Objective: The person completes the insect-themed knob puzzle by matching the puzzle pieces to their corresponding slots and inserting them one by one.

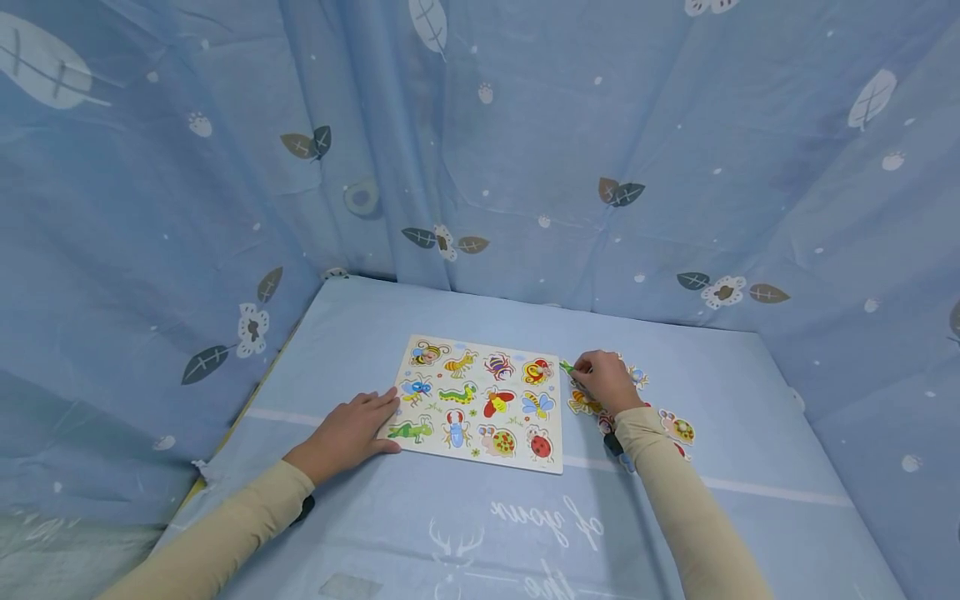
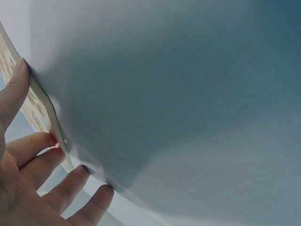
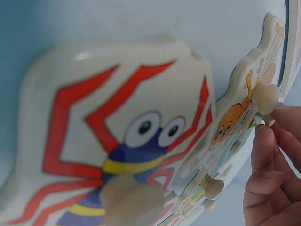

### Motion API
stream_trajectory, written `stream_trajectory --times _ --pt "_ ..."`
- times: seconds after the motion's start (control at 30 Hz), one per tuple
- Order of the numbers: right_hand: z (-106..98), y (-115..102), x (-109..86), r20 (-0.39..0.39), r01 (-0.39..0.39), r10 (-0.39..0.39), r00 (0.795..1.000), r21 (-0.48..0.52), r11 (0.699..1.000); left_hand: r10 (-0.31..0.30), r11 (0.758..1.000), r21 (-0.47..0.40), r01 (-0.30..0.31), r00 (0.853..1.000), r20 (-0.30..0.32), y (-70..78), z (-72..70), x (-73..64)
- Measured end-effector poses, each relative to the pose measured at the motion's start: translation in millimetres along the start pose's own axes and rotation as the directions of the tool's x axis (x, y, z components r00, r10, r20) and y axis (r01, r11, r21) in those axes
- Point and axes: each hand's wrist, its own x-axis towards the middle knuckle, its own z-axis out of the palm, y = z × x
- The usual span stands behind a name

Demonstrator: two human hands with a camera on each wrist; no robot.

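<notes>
A white puzzle board with insect pictures in rows lies flat on the table. My left hand rests at its left edge, fingers loosely spread, thumb by the near corner. The left wrist view shows the thumb and fingertips of that hand touching the board's rim. To the right of the board, my right hand pinches a green puzzle piece, which is mostly hidden. In the right wrist view, thumb and finger of this hand hold a small peg.
Loose knobbed insect pieces lie in a cluster under and around my right hand, among them a ladybird-like piece and an orange piece. A spider piece sits close to the right wrist camera. A patterned blue curtain hangs behind the table.
</notes>
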Motion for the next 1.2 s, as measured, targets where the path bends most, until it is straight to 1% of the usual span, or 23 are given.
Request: stream_trajectory --times 0.57,0.77,0.87,1.07,1.2 --pt "-6 0 -3.9 -0.024 0.021 -0.021 0.999 -0.02 1.0 0.0 1.0 -0.003 0.0 1.0 -0.008 0.2 -0.4 -1.3" --pt "-8 -4 -5.1 -0.021 0.03 -0.03 0.999 -0.004 1.0 -0.004 1.0 -0.003 0.004 1.0 -0.004 0.2 0.2 -1.0" --pt "-7 -6 -3.9 -0.014 0.044 -0.044 0.999 0.009 0.999 -0.005 1.0 -0.002 0.005 1.0 -0.001 0.1 0.6 -0.6" --pt "-4 -14 -3.6 -0.029 0.104 -0.103 0.994 0.014 0.995 -0.008 1.0 -0.005 0.008 1.0 0.003 0.4 0.4 -0.2" --pt "-3 -21 -5.1 -0.033 0.114 -0.113 0.993 0.018 0.993 -0.004 1.0 -0.004 0.004 1.0 -0.001 0.4 0.1 -0.5"
